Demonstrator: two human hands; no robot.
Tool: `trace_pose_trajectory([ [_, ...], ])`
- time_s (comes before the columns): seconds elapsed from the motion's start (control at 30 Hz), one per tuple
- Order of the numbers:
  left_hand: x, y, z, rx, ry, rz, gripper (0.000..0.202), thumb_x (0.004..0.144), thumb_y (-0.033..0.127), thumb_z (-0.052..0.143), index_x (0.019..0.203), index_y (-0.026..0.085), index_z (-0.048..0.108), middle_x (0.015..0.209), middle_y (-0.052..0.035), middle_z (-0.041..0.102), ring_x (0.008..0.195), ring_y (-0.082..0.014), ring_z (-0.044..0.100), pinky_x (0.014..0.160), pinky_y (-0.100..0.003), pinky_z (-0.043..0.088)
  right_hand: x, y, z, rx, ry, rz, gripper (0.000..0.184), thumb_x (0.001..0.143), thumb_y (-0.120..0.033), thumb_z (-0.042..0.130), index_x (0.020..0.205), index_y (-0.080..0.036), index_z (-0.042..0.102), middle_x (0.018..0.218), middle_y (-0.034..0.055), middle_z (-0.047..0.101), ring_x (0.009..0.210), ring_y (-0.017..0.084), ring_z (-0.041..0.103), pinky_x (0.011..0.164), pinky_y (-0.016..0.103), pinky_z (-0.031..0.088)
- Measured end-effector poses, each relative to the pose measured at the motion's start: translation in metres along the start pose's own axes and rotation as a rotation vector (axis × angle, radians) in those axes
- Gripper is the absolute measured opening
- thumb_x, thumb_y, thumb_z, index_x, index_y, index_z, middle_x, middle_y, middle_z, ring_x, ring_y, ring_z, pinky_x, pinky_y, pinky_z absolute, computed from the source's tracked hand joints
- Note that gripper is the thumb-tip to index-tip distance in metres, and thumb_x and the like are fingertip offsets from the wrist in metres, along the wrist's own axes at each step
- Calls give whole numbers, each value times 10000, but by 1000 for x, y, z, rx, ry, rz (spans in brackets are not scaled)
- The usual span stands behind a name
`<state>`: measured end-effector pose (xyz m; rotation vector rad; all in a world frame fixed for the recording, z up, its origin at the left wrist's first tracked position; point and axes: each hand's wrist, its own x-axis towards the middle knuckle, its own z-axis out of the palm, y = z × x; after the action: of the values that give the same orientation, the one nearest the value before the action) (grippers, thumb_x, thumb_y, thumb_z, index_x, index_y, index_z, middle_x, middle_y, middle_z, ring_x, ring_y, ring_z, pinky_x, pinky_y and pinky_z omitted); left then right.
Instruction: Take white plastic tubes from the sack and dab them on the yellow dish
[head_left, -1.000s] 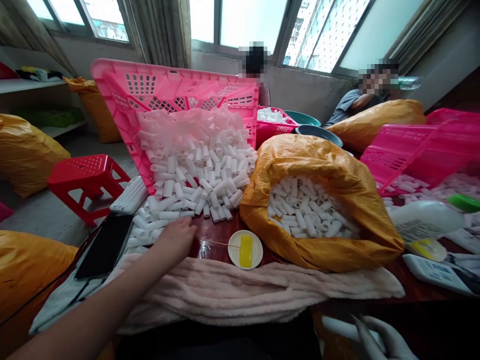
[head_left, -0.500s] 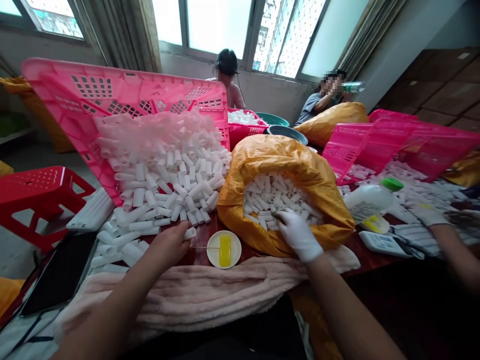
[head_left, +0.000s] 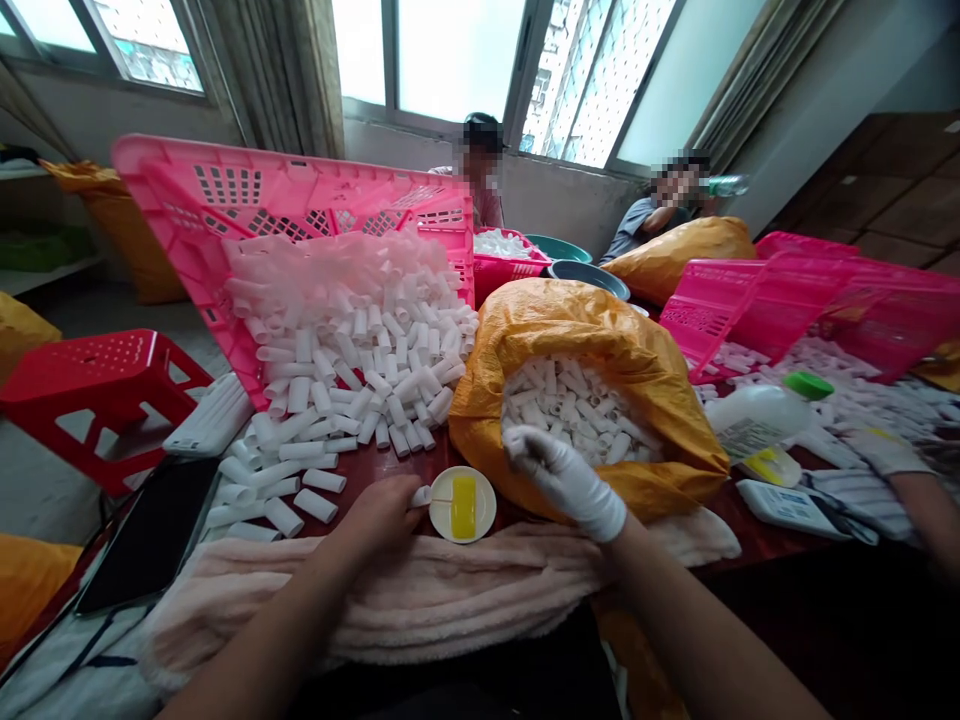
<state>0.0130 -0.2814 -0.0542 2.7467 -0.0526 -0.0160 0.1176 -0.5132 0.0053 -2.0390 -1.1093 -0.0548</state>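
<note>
- A dark red table (head_left: pixel 375 460) runs across the scene, with a pale pink fleece blanket (head_left: pixel 390 590) bunched along its near edge.
- A pink plastic crate (head_left: pixel 225 190) leans tilted at the table's left, and a large heap of white tubes (head_left: pixel 352 370) spills from it toward the near side.
- An orange woven sack (head_left: pixel 600 340) lies open to the right of the heap, filled with more of the same tubes.
- A second pink crate (head_left: pixel 750 300) lies tipped at the far right, among more scattered tubes.
- Two co-workers (head_left: pixel 480 170) sit by the far windows, their faces blurred. A gloved hand of another person (head_left: pixel 885 450) enters at the right edge, cut off by the frame.
- The right hand (head_left: pixel 562 475), in a white glove, sits over the near side of the sack, its fingers bunched together. White on white, so it is hard to say whether they hold a tube.
- The bare left hand (head_left: pixel 379 520) rests on the table, closed in a pinch on a short white tube (head_left: pixel 421 496) that pokes out past the fingertips.
- That tube sits just beside a small white plate (head_left: pixel 484 510) holding a yellow strip (head_left: pixel 463 506) and a thin stick.
- Loose tubes lie between the heap and the left hand, and a black phone (head_left: pixel 146 535) lies farther left.
</note>
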Motion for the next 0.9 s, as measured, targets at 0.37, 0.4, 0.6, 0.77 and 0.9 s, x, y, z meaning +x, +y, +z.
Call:
trace_pose_trajectory([
  [0.37,4,-2,6,62,38,-23,96,734,231,461,694,199,543,755,-36,634,737,-181,579,618,-262,356,-2,33,70,-88,-42,-3,224,830,-169,447,940,-189,641,967,61,648,927,210,598,875,370,481],
  [0.4,3,-3,6,65,39,-21,92,727,225,461,691,200,542,748,-36,633,732,-182,577,615,-262,353,-4,33,70,-60,-36,-17,221,832,-170,450,949,-193,636,983,59,640,942,204,592,881,360,479],
  [0.6,2,-5,9,73,56,-20,93,729,224,454,700,197,538,755,-40,628,730,-182,570,617,-266,348,-15,33,73,-7,47,9,222,844,-159,438,992,-191,600,968,71,622,899,200,589,849,380,493],
  [0.77,3,-4,8,79,50,-21,96,729,222,453,702,195,541,760,-46,627,736,-191,570,618,-273,350,-19,36,71,-38,21,-68,228,851,-173,462,1050,-204,568,1032,76,589,980,203,555,895,385,469],
  [0.9,2,-3,7,74,51,-25,84,723,215,458,699,195,537,760,-44,625,741,-191,573,619,-272,353,-23,37,70,-107,22,-122,277,859,-125,409,1074,-217,557,1030,77,573,971,197,550,879,388,476],
])
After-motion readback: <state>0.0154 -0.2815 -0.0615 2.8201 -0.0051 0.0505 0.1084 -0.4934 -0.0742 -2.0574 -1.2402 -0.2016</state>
